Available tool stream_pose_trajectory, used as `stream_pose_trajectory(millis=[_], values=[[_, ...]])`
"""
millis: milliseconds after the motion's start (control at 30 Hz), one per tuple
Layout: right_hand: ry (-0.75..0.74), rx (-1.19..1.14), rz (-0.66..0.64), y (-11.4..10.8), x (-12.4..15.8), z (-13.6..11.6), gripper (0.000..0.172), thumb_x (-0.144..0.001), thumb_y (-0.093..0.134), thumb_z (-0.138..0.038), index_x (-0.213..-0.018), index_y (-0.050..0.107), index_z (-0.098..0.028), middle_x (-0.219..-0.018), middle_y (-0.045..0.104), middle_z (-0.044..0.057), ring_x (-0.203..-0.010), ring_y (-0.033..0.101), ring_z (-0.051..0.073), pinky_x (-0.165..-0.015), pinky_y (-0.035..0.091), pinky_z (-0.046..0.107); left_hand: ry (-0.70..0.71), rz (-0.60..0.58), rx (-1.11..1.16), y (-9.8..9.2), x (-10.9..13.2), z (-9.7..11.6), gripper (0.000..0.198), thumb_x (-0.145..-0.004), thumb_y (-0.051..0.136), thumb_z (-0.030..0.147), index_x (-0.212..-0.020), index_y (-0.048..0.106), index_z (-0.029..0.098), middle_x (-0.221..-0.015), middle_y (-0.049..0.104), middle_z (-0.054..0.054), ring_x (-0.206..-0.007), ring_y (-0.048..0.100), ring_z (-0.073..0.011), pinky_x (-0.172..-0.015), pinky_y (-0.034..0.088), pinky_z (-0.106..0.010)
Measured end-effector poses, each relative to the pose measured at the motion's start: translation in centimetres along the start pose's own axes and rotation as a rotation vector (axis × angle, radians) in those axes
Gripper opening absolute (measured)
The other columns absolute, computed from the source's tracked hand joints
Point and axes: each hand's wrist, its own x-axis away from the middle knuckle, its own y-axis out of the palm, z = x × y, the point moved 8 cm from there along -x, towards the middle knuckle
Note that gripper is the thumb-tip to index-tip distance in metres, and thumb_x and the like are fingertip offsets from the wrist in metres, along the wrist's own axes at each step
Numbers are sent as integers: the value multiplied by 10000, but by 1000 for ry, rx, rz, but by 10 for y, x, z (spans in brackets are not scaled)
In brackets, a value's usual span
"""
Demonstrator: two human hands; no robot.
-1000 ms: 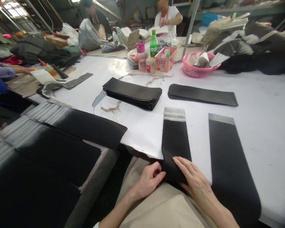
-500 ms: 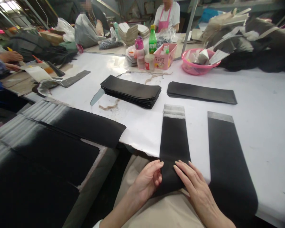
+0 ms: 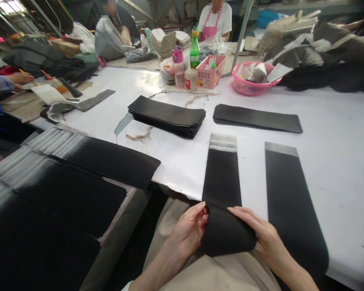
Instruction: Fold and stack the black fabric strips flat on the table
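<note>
Your left hand pinches the near end of the black strip, fingers curled around its edge. Your right hand grips the same lifted end from the other side. The strip's far part lies flat on the white table, beside a wider black strip.

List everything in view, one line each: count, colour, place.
narrow strip: one, black, front edge, near end curled up in both hands
wide strip: one, black, right of it
flat stacks: two, black, mid-table
large sheets: several, black, left
basin: one, pink, far side
box: one, pink, beside the basin
bottle: one, green, behind the box
table: one, white
left hand: grip on the strip's left edge
right hand: grip on its right edge
</note>
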Motion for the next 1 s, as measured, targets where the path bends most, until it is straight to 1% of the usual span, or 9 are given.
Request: stream_pose_trajectory(millis=[100, 167, 267, 333, 433, 500, 600, 767, 1000], values=[[85, -250, -83, -11, -8, 10, 271, -936, 585, -266, -1192, 671, -257, -1179, 627, 94, -1079, 604, 254, -911, 495, 324, 3, -57, 79, 2, 2, 0, 111, -900, 620, 164, -814, 619, 94, -652, 595, 9, -480, 533, -38, -477, 432, -115], [155, -392, -90, -16, -11, 20, 236, -888, 670, -348, -1084, 725, -228, -1088, 665, 105, -1012, 628, 276, -876, 505, 341, 4, -87, 58, 0, 2, -1, 95, -893, 631, 158, -836, 614, 84, -687, 600, -1, -494, 548, -44, -463, 434, -114], [300, -555, -4, -19, -11, 37, 323, -838, 703, -490, -950, 756, -191, -1016, 688, 113, -959, 636, 293, -849, 507, 343, 34, -75, 2, -10, 1, -1, 102, -885, 652, 189, -871, 604, 100, -741, 613, -7, -520, 572, -59, -464, 447, -131], [388, -603, 84, -19, -9, 45, 386, -844, 676, -547, -938, 750, -180, -986, 694, 106, -927, 635, 283, -824, 512, 330, 65, -97, -56, -14, -1, -1, 128, -889, 649, 226, -854, 585, 120, -715, 600, 4, -495, 566, -67, -432, 421, -144], [499, -616, 153, -15, -4, 49, 378, -872, 655, -549, -881, 739, -180, -861, 693, 67, -846, 632, 250, -786, 524, 314, 91, -138, -147, -19, -2, -2, 177, -890, 635, 270, -808, 544, 142, -686, 588, 8, -470, 565, -85, -385, 364, -160], [526, -611, 169, -13, -4, 48, 367, -891, 641, -538, -843, 731, -186, -810, 683, 44, -802, 626, 231, -793, 528, 315, 85, -113, -193, -25, -2, -3, 185, -878, 638, 280, -805, 519, 159, -676, 588, 12, -473, 572, -94, -381, 356, -163], [513, -601, 166, -11, -5, 45, 356, -912, 621, -527, -893, 736, -190, -839, 688, 37, -808, 623, 223, -840, 520, 327, 59, -76, -258, -33, -2, -5, 211, -856, 643, 293, -788, 477, 181, -628, 573, 23, -456, 566, -103, -376, 365, -162], [504, -666, 128, -6, -10, 38, 392, -933, 597, -518, -1120, 710, -193, -971, 700, 71, -977, 622, 276, -931, 494, 394, 57, -28, -437, -43, -4, -3, 238, -827, 644, 337, -790, 458, 192, -544, 534, 36, -407, 537, -109, -344, 363, -153], [496, -827, 46, 3, -14, 20, 376, -962, 583, -430, -1270, 625, -218, -1127, 663, 80, -1117, 570, 270, -997, 460, 418, 88, 48, -525, -45, -7, 1, 252, -794, 665, 349, -830, 462, 203, -541, 476, 71, -397, 447, -79, -374, 392, -165]])
